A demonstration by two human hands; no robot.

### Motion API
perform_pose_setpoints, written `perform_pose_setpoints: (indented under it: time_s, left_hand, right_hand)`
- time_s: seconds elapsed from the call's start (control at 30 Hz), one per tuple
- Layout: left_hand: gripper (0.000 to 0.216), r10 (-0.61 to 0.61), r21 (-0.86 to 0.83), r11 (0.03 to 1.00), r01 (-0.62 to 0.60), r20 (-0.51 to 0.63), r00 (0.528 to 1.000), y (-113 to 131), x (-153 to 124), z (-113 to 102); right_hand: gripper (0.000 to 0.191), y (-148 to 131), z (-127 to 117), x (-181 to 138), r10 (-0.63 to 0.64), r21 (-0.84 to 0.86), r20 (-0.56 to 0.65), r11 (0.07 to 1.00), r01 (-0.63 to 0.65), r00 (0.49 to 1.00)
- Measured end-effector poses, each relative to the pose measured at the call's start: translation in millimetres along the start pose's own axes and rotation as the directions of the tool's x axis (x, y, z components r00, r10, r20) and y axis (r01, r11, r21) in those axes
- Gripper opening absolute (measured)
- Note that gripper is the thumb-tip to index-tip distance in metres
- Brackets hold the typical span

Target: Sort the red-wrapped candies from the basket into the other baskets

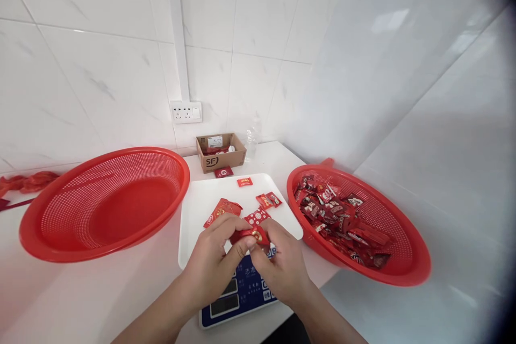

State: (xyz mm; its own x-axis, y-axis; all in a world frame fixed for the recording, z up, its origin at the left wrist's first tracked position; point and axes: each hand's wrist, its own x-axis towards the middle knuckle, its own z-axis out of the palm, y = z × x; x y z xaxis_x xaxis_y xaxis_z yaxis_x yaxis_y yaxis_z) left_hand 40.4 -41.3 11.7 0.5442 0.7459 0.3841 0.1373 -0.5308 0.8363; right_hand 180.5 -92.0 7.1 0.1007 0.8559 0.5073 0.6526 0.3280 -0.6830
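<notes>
Left hand (pixel 215 252) and right hand (pixel 284 260): thumbs and fingers of both drawn together, pinching one red packet (pixel 264 237) over the near part of a scale (pixel 245 301). On its white tray (pixel 187 226): loose sweets (pixel 244 182). Right: red basket (pixel 411 263) of sweets. Behind: cardboard box (pixel 236 159), plastic bottle (pixel 252 142).

At lower centre, the left hand (pixel 209 258) and right hand (pixel 286 260) pinch a red packet (pixel 260 236) over a scale (pixel 248 303). A red basket (pixel 133 207) stands at left; at right, a second basket (pixel 408 250) holds wrapped sachets (pixel 342 217). A cardboard box (pixel 228 162) sits mid-frame.
</notes>
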Motion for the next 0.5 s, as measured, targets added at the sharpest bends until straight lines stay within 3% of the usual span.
perform_pose_setpoints:
  time_s: [0.1, 0.2, 0.27, 0.33, 0.4, 0.5]
  left_hand:
    - [0.015, -0.11, -0.185, 0.975, 0.122, 0.071, 0.991, -0.7, 5.3, -8.1]
    - [0.027, -0.203, -0.392, 0.897, 0.207, 0.051, 0.978, -5.9, 11.0, -14.6]
    - [0.032, -0.257, -0.487, 0.847, 0.215, -0.021, 0.966, -11.3, 14.0, -16.8]
    - [0.037, -0.311, -0.551, 0.805, 0.22, -0.077, 0.947, -16.3, 16.0, -17.2]
    - [0.041, -0.366, -0.594, 0.767, 0.243, -0.094, 0.926, -19.3, 17.1, -16.3]
    - [0.046, -0.419, -0.633, 0.724, 0.274, -0.087, 0.904, -20.2, 17.9, -14.6]
  right_hand:
    - [0.006, 2.8, -5.0, 1.0, 0.079, 0.152, 0.156, 0.983, -0.103, 0.985]
    - [0.021, 19.6, -13.8, 9.6, 0.14, 0.186, 0.227, 0.965, -0.184, 0.964]
    - [0.024, 37.8, -18.0, 19.9, 0.237, -0.025, 0.14, 0.971, -0.236, 0.961]
    - [0.026, 56.3, -19.2, 31.4, 0.31, -0.361, 0.087, 0.896, -0.26, 0.947]
    - [0.026, 70.6, -17.1, 41.5, 0.348, -0.497, 0.071, 0.825, -0.269, 0.935]
    - [0.025, 81.1, -10.8, 50.9, 0.382, -0.571, 0.081, 0.775, -0.271, 0.92]
